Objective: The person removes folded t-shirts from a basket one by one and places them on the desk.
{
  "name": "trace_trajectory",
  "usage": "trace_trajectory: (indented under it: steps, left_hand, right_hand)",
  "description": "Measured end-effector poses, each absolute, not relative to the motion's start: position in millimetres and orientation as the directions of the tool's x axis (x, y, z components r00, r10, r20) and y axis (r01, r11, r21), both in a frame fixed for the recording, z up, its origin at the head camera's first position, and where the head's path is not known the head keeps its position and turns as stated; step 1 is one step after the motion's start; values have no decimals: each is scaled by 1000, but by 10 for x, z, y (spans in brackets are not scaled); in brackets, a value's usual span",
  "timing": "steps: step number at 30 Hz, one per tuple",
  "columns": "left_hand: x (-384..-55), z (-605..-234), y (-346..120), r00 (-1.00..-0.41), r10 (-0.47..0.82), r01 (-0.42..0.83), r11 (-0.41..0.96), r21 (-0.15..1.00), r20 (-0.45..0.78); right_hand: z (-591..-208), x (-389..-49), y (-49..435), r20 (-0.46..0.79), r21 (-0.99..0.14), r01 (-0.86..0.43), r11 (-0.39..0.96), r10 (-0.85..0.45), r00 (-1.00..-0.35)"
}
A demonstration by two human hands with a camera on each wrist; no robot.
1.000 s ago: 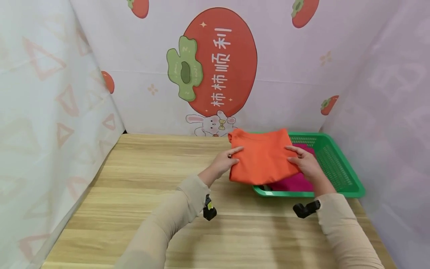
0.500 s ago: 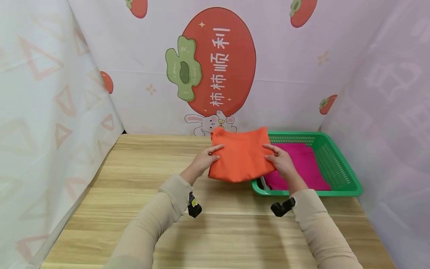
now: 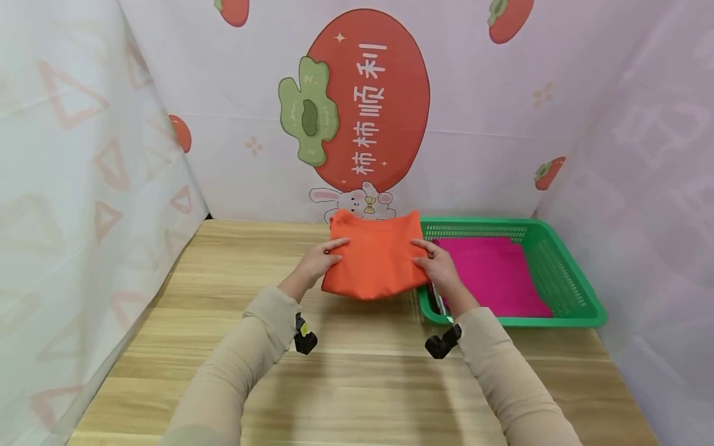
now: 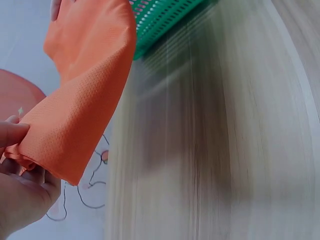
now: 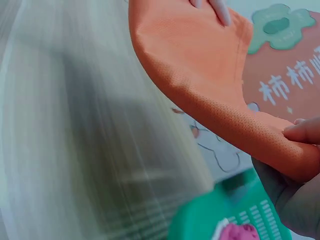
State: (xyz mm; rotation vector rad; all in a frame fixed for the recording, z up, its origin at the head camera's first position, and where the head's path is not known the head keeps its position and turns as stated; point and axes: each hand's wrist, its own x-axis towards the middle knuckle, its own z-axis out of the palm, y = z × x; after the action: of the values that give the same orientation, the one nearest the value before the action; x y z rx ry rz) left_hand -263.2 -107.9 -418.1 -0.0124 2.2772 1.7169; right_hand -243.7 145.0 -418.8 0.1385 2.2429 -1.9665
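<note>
A folded orange garment (image 3: 376,257) of fine mesh fabric hangs above the table, stretched between both hands. My left hand (image 3: 314,266) pinches its left edge, thumb on one face and fingers behind, as the left wrist view shows close up on the garment (image 4: 82,95). At the opposite edge my right hand (image 3: 437,266) pinches it the same way; in the right wrist view the cloth (image 5: 200,75) sags between the two grips. Right of the garment stands a green plastic basket (image 3: 574,272), with a folded magenta cloth (image 3: 496,275) lying inside.
The basket sits at the back right of the wooden table (image 3: 357,384), close to the right-hand curtain (image 3: 658,204). A printed backdrop (image 3: 474,167) rises behind the table, and another patterned curtain (image 3: 72,217) lines the left side.
Both hands have carried the orange garment left, from over the basket to above the table beside it. The magenta cloth in the basket has come into fuller view.
</note>
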Motion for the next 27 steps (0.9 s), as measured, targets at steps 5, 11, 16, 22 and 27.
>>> trace_trajectory:
  steps: [5, 11, 16, 22, 27]
  left_hand:
    - [-2646, -4206, -1221, -959, 117, -220, 277, 935, -260]
    - [-2656, -4229, -1357, -960, 85, -230, 311, 922, -268]
    - [-2673, -4254, -1423, -958, 72, -235, 352, 906, -276]
    - [-2731, -4332, -1468, -964, 57, -214, 417, 883, -261]
    - [-2794, -4466, -1500, -971, 63, -173, 476, 862, -230]
  right_hand:
    - [-4227, -2486, 1269, -189, -971, 179, 159, -47, -981]
    - [-4270, -2557, 1067, -215, -950, 197, 241, -50, -975]
    - [-4357, -2623, 927, -185, -939, 164, 303, -41, -982]
    - [-4508, -2696, 800, -192, -938, 178, 297, -18, -981]
    - [-4637, -2703, 701, -178, -922, 173, 347, 17, -984]
